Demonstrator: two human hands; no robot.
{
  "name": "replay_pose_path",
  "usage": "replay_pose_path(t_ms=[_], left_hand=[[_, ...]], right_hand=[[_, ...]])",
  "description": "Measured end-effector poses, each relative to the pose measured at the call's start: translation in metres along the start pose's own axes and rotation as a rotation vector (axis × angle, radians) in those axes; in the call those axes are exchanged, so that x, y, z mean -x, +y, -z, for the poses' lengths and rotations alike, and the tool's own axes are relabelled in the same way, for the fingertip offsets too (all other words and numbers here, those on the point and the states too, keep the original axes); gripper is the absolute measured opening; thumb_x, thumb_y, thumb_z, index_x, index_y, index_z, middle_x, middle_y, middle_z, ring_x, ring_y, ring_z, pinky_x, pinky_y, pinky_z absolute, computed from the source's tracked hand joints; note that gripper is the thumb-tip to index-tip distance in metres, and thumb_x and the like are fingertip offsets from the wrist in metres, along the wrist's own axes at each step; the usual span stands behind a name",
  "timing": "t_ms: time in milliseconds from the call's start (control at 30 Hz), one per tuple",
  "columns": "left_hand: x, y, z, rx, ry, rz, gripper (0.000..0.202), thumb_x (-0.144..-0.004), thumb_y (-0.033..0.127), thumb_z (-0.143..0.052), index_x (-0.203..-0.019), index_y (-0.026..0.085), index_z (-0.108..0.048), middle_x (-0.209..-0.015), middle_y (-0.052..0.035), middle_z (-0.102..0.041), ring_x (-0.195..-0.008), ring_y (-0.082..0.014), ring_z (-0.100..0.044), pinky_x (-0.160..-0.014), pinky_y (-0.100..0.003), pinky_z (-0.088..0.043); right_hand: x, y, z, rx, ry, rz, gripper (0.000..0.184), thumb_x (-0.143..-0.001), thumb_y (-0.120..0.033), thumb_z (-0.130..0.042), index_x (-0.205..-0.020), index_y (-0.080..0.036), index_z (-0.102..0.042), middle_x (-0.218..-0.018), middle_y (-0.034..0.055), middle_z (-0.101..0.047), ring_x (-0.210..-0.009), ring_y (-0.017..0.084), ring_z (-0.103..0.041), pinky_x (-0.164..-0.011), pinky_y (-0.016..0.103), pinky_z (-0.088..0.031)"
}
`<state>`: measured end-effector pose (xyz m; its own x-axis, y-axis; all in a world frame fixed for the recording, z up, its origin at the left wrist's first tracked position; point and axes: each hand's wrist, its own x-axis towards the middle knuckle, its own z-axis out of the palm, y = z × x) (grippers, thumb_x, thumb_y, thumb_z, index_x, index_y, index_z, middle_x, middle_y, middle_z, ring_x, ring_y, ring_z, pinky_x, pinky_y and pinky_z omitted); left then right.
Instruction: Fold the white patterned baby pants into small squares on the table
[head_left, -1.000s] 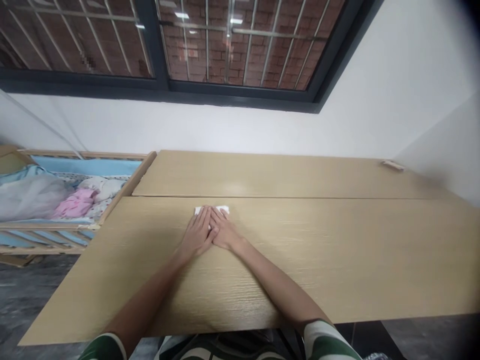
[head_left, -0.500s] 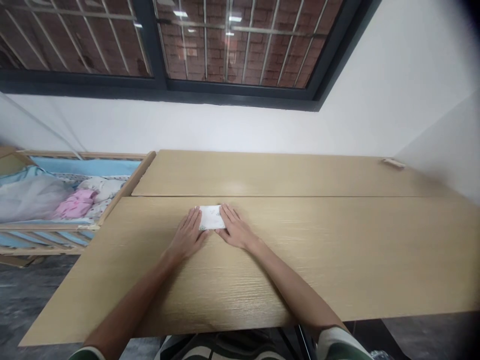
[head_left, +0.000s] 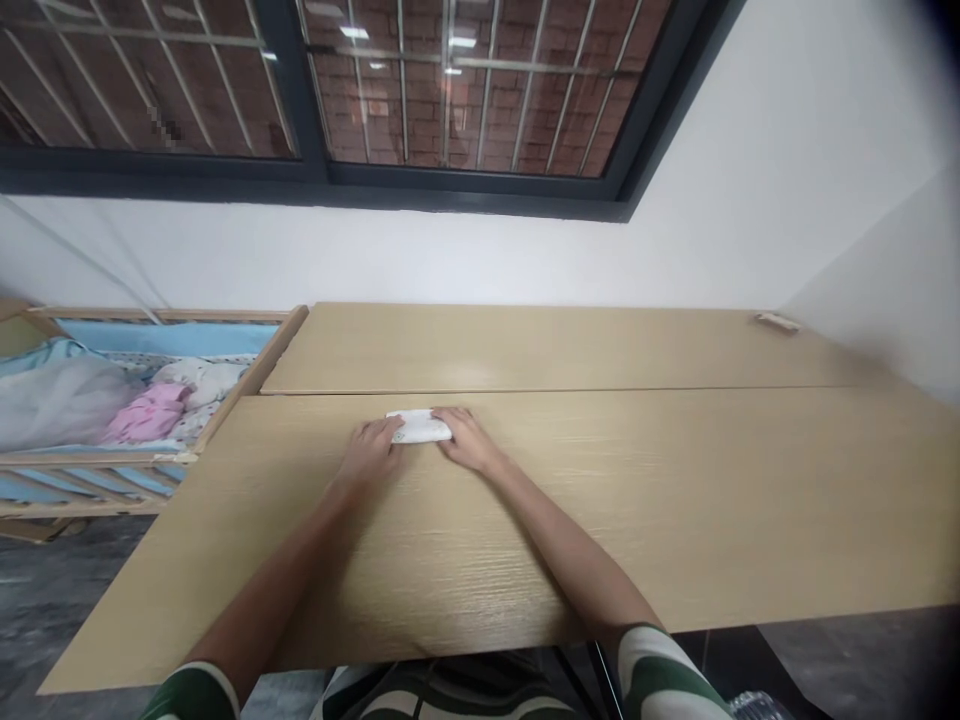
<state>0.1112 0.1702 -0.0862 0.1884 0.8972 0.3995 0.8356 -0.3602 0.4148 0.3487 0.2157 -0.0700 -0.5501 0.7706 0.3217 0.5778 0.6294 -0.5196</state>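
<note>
- The white folded piece (head_left: 420, 427) is small, flat and oblong. It lies on the near board of the bench (head_left: 675, 500), just short of the seam where the two boards meet. A faint print shows on it, too small to read, and I cannot tell whether it is cloth or paper.
- The left hand (head_left: 367, 455) has its fingers bent and close together on the piece's left end.
- The right hand (head_left: 469, 443) has its fingers curled together over the right end. The hands cover both ends, so I cannot tell whether either pinches the piece or only presses on it.
- The bench is pale wood-grain laminate, matt and smooth, with long straight edges. Its near edge cuts off the person's lap.
- Green-and-white striped sleeves (head_left: 660, 680) are cropped at the bottom of the frame.
- A small wooden block (head_left: 776, 321) sits at the far right corner, blurred.
- A slatted wooden crib (head_left: 247, 375) stands to the left, holding a soft pink cloth (head_left: 146, 412) and a grey blanket (head_left: 52, 400). The frame edge cuts the crib off.
- A dark-framed window (head_left: 315, 120) shows bars and brick beyond.
</note>
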Motion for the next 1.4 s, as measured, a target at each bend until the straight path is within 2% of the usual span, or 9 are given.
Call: replay_pose_path(t_ms=[100,267,367,533,667,800,967,1167,1400], left_hand=[[-0.003,0.009,0.016,0.014,0.041,0.057,0.023,-0.096,0.030,-0.047,-0.108,0.022,-0.065,-0.111,-0.0105,-0.073,-0.109,-0.0282,-0.067,-0.100,-0.043,-0.049],[0.012,0.031,0.032,0.409,0.048,0.272,0.040,-0.094,0.045,-0.056,-0.124,0.019,-0.051,-0.100,-0.0067,-0.074,-0.085,-0.0212,-0.072,-0.071,-0.030,-0.056],[0.026,0.044,0.027,0.571,0.001,0.401,0.056,-0.090,0.044,-0.061,-0.134,0.016,-0.041,-0.079,-0.0014,-0.071,-0.070,-0.0215,-0.069,-0.062,-0.030,-0.053],[0.039,0.057,0.013,0.267,-0.164,0.471,0.048,-0.095,0.038,-0.055,-0.136,0.018,-0.041,-0.083,-0.0029,-0.070,-0.080,-0.0248,-0.070,-0.072,-0.035,-0.051],[0.035,0.063,0.008,-0.032,-0.198,0.439,0.036,-0.101,0.037,-0.047,-0.132,0.019,-0.046,-0.104,-0.0104,-0.071,-0.093,-0.0275,-0.070,-0.078,-0.036,-0.050],[0.035,0.072,0.010,-0.257,-0.118,0.344,0.032,-0.102,0.038,-0.045,-0.122,0.015,-0.055,-0.113,-0.0177,-0.068,-0.107,-0.0324,-0.064,-0.089,-0.042,-0.049],[0.053,0.100,0.004,-0.288,0.017,0.093,0.050,-0.100,0.042,-0.048,-0.138,0.009,-0.052,-0.141,-0.0227,-0.055,-0.128,-0.0367,-0.053,-0.103,-0.047,-0.045],[0.069,0.117,-0.020,-0.299,-0.163,0.084,0.042,-0.098,0.035,-0.049,-0.127,0.011,-0.068,-0.127,-0.0232,-0.067,-0.117,-0.0414,-0.062,-0.099,-0.055,-0.048],[0.071,0.117,-0.023,-0.374,-0.148,0.047,0.046,-0.101,0.042,-0.047,-0.121,0.009,-0.071,-0.121,-0.0245,-0.068,-0.117,-0.0410,-0.062,-0.101,-0.055,-0.048]], right_hand=[[-0.016,-0.008,0.021,-0.183,0.092,-0.067,0.028,-0.092,-0.030,-0.059,-0.117,-0.020,-0.059,-0.110,0.0087,-0.070,-0.102,0.025,-0.063,-0.095,0.041,-0.046],[-0.036,-0.014,0.046,-0.486,0.145,-0.118,0.048,-0.091,-0.047,-0.064,-0.128,-0.021,-0.047,-0.096,0.0028,-0.064,-0.080,0.018,-0.059,-0.072,0.030,-0.047],[-0.042,-0.010,0.040,-0.458,0.086,-0.180,0.052,-0.086,-0.049,-0.069,-0.126,-0.021,-0.051,-0.091,0.0014,-0.062,-0.076,0.017,-0.057,-0.068,0.029,-0.045],[-0.045,0.006,0.008,-0.412,0.023,-0.203,0.046,-0.081,-0.047,-0.074,-0.115,-0.018,-0.059,-0.092,0.0026,-0.063,-0.080,0.018,-0.058,-0.072,0.029,-0.046],[-0.051,0.021,-0.013,-0.428,0.029,-0.213,0.040,-0.082,-0.042,-0.074,-0.110,-0.016,-0.062,-0.093,0.0040,-0.066,-0.083,0.018,-0.060,-0.075,0.030,-0.048],[-0.053,0.016,-0.011,-0.307,0.050,-0.198,0.033,-0.091,-0.036,-0.066,-0.116,-0.014,-0.062,-0.109,0.0112,-0.068,-0.097,0.022,-0.065,-0.088,0.036,-0.051],[-0.037,-0.033,0.009,-0.081,-0.091,0.173,0.043,-0.105,-0.039,-0.047,-0.142,-0.019,-0.055,-0.148,0.0142,-0.055,-0.140,0.026,-0.047,-0.117,0.046,-0.036],[-0.003,-0.075,0.002,-0.154,-0.435,0.402,0.056,-0.107,-0.045,-0.041,-0.158,-0.021,-0.038,-0.163,0.0075,-0.035,-0.153,0.022,-0.028,-0.127,0.041,-0.022],[-0.005,-0.044,-0.013,-0.193,-0.512,0.298,0.047,-0.108,-0.042,-0.039,-0.149,-0.024,-0.052,-0.158,0.0041,-0.044,-0.151,0.020,-0.033,-0.127,0.039,-0.020]])
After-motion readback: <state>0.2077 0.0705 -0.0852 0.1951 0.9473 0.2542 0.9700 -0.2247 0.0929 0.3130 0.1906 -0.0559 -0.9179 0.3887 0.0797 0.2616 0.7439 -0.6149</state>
